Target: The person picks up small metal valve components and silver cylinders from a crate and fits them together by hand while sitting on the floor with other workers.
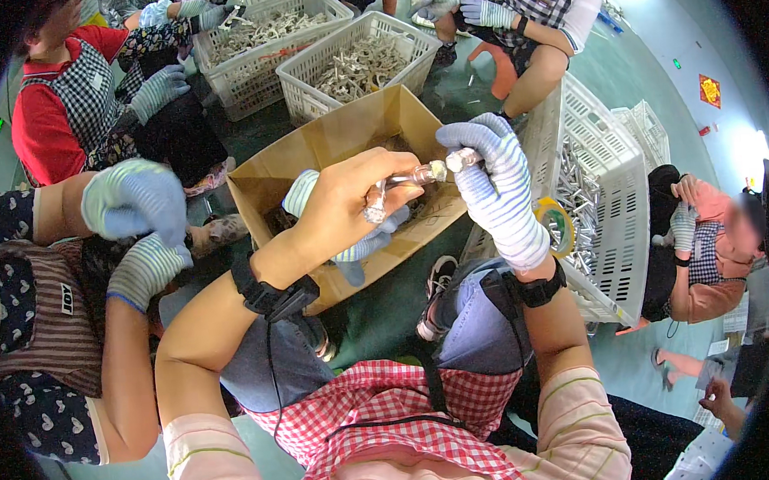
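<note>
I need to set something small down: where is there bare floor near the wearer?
Bare green floor shows between the shoes, below the cardboard box.

It is crowded beyond the box, with white crates of metal pieces, and above it, where the left hand and right hand hold small shiny parts.

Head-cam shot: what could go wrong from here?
1. Drop: the left hand holds a shiny piece above the open cardboard box; a slip could send it in.
2. Scrape: the left hand is bare, while the right hand, gloved, holds a short piece close by; bare skin might get nicked if the ends knock.
3. Snag: a thin black cable trails from the left wrist's black device and could catch.
</note>
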The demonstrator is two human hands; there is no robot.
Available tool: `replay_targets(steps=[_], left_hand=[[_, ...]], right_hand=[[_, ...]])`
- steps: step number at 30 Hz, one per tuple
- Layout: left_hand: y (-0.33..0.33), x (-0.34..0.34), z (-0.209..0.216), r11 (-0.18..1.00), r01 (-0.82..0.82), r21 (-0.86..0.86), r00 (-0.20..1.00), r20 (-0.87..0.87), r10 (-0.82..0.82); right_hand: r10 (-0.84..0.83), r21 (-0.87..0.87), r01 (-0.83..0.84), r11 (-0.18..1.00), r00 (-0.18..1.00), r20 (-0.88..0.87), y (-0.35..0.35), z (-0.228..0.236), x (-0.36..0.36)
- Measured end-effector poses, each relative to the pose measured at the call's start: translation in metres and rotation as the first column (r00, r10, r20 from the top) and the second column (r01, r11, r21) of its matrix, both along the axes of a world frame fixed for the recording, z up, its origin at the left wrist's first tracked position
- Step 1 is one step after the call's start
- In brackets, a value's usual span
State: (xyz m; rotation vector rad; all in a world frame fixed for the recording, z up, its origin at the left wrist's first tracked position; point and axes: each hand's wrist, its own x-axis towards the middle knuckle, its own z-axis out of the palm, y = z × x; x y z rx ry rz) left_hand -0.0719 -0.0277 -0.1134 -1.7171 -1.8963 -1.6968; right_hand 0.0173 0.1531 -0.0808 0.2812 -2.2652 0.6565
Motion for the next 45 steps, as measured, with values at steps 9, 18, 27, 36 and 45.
replay_targets(steps=[9,18,27,36,45], left_hand=[[-0.001,0.002,0.003,0.999,-0.028,-0.019,1.0,0.003,0.028],[-0.002,-0.004,-0.009,0.992,-0.111,-0.053,0.992,-0.065,0.108],[0.002,0.006,0.002,0.993,-0.067,-0.101,0.996,0.044,0.072],[0.001,0.005,0.004,0.996,-0.046,-0.078,0.996,0.078,0.052],[0.001,0.006,0.003,0.998,-0.028,-0.052,0.995,0.098,0.033]], right_hand=[[-0.097,0.199,0.095,0.975,0.995,0.001,-0.001,0.006,0.003],[-0.223,0.401,0.228,0.887,0.973,-0.059,-0.002,0.014,0.007],[0.078,-0.149,-0.058,0.987,0.988,0.13,-0.006,-0.007,-0.001],[0.511,-0.884,-0.032,0.466,0.826,0.239,-0.022,-0.025,0.005],[0.661,-0.99,-0.007,0.139,0.745,0.088,-0.024,-0.025,0.005]])
